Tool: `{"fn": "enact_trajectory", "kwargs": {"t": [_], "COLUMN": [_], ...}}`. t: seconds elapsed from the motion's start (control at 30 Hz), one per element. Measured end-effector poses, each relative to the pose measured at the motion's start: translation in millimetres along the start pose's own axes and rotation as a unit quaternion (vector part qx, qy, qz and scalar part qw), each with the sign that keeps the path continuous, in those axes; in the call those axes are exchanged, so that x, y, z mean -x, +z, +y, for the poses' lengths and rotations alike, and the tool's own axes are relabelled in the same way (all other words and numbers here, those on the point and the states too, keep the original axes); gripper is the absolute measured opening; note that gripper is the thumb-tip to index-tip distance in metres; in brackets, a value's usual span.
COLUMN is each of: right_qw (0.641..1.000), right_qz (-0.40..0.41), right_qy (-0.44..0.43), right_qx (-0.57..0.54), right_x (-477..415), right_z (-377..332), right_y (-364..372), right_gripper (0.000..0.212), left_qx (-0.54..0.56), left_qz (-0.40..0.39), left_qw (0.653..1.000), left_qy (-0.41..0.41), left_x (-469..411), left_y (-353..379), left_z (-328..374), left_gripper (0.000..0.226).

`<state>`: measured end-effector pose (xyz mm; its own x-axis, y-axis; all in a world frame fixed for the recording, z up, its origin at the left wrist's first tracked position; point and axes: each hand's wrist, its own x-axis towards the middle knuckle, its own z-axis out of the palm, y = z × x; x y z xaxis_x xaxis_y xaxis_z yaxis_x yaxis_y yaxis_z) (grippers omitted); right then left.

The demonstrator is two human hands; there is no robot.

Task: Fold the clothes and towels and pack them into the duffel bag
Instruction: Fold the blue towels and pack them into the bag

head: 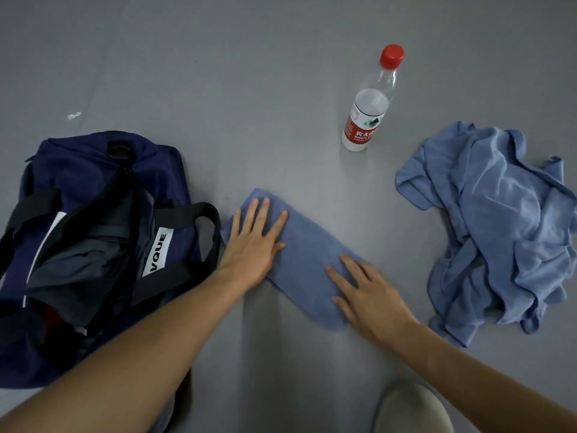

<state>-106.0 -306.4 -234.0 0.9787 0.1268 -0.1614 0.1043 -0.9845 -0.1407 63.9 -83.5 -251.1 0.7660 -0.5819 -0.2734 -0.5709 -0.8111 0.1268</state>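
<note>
A blue towel [307,251], folded into a narrow strip, lies on the grey floor in the middle. My left hand [254,242] presses flat on its far left end with fingers straight. On the near right end my right hand [368,295] rests flat with fingers spread. The navy duffel bag [78,182] stands open at the left, with dark grey clothing [84,264] inside and black handles over it. At the right a crumpled blue cloth [505,223] lies in a heap.
A clear water bottle [371,101] with a red cap stands on the floor behind the towel. A small white scrap [74,115] lies at the far left. A pale rounded object [412,407] shows at the bottom edge.
</note>
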Motion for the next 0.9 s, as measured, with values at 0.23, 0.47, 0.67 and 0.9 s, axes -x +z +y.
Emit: {"fn": "enact_trajectory", "kwargs": {"t": [0.23, 0.47, 0.67, 0.9], "right_qw": [0.991, 0.987, 0.99, 0.992], "right_qz": [-0.007, 0.007, 0.048, 0.042], "right_qy": [-0.074, -0.15, -0.123, -0.121], "right_qx": [-0.109, -0.061, -0.058, -0.012], "right_x": [14, 31, 18, -13], "right_z": [-40, -15, -19, -33], "right_y": [4, 16, 13, 6], "right_gripper": [0.049, 0.05, 0.044, 0.02], "left_qx": [0.078, 0.051, 0.003, 0.098], "left_qz": [0.125, 0.069, 0.042, 0.118], "left_qw": [0.988, 0.988, 0.984, 0.974], "left_qy": [0.038, 0.132, 0.171, 0.168], "left_x": [23, 117, 75, 93], "left_y": [9, 53, 38, 24], "left_z": [30, 32, 5, 25], "left_gripper": [0.055, 0.059, 0.058, 0.031]}}
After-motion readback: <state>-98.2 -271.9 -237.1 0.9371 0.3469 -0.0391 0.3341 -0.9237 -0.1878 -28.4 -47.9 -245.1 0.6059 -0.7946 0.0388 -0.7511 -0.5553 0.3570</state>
